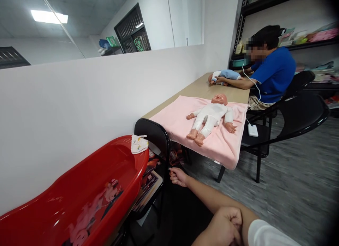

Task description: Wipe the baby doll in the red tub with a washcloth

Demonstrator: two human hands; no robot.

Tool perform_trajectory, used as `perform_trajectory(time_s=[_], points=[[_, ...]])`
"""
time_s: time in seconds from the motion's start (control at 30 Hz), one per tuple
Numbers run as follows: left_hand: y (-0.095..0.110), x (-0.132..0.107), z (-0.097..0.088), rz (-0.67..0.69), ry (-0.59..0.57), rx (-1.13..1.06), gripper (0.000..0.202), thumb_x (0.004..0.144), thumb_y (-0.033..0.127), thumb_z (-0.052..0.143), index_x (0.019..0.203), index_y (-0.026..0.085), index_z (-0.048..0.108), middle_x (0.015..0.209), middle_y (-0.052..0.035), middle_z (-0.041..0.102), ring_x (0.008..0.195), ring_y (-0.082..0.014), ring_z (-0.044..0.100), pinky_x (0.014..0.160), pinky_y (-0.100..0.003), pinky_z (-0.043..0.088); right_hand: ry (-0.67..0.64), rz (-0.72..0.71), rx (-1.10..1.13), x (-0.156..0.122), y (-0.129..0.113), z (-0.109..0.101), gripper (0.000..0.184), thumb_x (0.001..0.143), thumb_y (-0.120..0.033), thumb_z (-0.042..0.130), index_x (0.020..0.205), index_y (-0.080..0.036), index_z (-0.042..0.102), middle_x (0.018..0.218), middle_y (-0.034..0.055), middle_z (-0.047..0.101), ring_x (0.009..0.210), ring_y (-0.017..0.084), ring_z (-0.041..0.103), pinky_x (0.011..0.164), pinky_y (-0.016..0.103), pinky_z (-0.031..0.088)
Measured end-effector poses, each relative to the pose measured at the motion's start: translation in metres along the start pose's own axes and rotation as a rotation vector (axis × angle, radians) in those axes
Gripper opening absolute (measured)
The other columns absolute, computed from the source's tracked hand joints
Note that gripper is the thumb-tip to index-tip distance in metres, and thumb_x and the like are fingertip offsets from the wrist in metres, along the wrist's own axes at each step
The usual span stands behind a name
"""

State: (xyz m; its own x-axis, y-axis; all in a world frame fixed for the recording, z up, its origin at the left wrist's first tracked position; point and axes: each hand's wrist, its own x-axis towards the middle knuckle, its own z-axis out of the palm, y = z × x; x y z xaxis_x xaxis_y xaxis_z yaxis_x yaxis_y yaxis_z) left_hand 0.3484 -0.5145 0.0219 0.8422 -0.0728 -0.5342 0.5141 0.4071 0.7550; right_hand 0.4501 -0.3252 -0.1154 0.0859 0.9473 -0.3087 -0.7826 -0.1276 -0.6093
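Note:
My right hand (178, 177) is stretched out to the left with its fingers curled in and nothing visible in them. It is close to the edge of a black folding chair's back (164, 140). Lower down, my left hand (225, 221) is closed in a fist against my right forearm, and nothing shows in it. Beyond both hands, a baby doll (212, 115) in a white bodysuit lies face up on a pink blanket (174, 113) spread over the near end of a table. Neither hand touches the doll.
A red baby bathtub (87, 168) holds pinkish cloth-like items, with a small white cloth (139, 144) on its rim. Flat printed boxes (150, 182) lie on the chair. A person in blue (275, 73) handles another doll (229, 75). A white power bank (252, 130) lies on another chair.

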Motion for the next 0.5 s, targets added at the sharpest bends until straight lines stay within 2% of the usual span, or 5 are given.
perform_trajectory(time_s=[0.07, 0.13, 0.23, 0.3, 0.5], points=[[-0.005, 0.005, 0.006, -0.048, 0.034, -0.023, 0.032, 0.044, 0.017, 0.062, 0.059, 0.025, 0.034, 0.044, 0.0084, 0.034, 0.037, -0.0104, 0.031, 0.044, -0.027, 0.017, 0.001, -0.005, -0.01, 0.0, 0.0, 0.001, 0.048, 0.094, -0.041, 0.074, 0.073, -0.021, 0.037, 0.058, -0.0115, 0.028, 0.048, 0.003, 0.015, 0.051, 0.02, 0.006], [-0.011, 0.005, 0.01, -0.007, 0.074, 0.021, 0.028, 0.045, 0.019, 0.055, 0.059, 0.024, 0.032, 0.046, 0.0073, 0.031, 0.04, -0.0107, 0.028, 0.049, -0.029, 0.016, 0.001, -0.012, -0.021, 0.0, 0.0, 0.001, 0.048, 0.093, -0.042, 0.074, 0.073, -0.021, 0.037, 0.058, -0.0117, 0.028, 0.048, 0.003, 0.015, 0.051, 0.021, 0.006], [-0.018, -0.001, 0.01, 0.306, 0.142, 0.338, 0.021, 0.049, 0.018, 0.05, 0.056, 0.021, 0.031, 0.054, 0.0039, 0.028, 0.055, -0.0115, 0.027, 0.061, -0.032, 0.013, 0.006, -0.022, -0.042, -0.001, 0.0, 0.003, 0.05, 0.092, -0.045, 0.075, 0.073, -0.021, 0.037, 0.058, -0.0123, 0.027, 0.048, 0.002, 0.015, 0.051, 0.021, 0.007], [-0.018, -0.006, 0.008, 0.432, 0.158, 0.547, 0.017, 0.053, 0.014, 0.05, 0.058, 0.019, 0.034, 0.059, 0.0024, 0.033, 0.062, -0.0132, 0.028, 0.064, -0.035, 0.012, 0.012, -0.031, -0.068, -0.002, 0.0, 0.005, 0.051, 0.092, -0.047, 0.076, 0.073, -0.021, 0.036, 0.058, -0.0126, 0.027, 0.048, 0.003, 0.015, 0.051, 0.021, 0.008], [0.0, -0.018, 0.005, 0.302, 0.117, 0.658, 0.019, 0.053, 0.008, 0.049, 0.067, 0.02, 0.052, 0.07, 0.0021, 0.049, 0.071, -0.015, 0.043, 0.064, -0.03, 0.024, 0.046, -0.056, -0.284, -0.012, 0.003, 0.023, 0.047, 0.092, -0.047, 0.074, 0.068, -0.022, 0.042, 0.052, -0.0115, 0.032, 0.044, 0.005, 0.02, 0.049, 0.024, 0.01]])
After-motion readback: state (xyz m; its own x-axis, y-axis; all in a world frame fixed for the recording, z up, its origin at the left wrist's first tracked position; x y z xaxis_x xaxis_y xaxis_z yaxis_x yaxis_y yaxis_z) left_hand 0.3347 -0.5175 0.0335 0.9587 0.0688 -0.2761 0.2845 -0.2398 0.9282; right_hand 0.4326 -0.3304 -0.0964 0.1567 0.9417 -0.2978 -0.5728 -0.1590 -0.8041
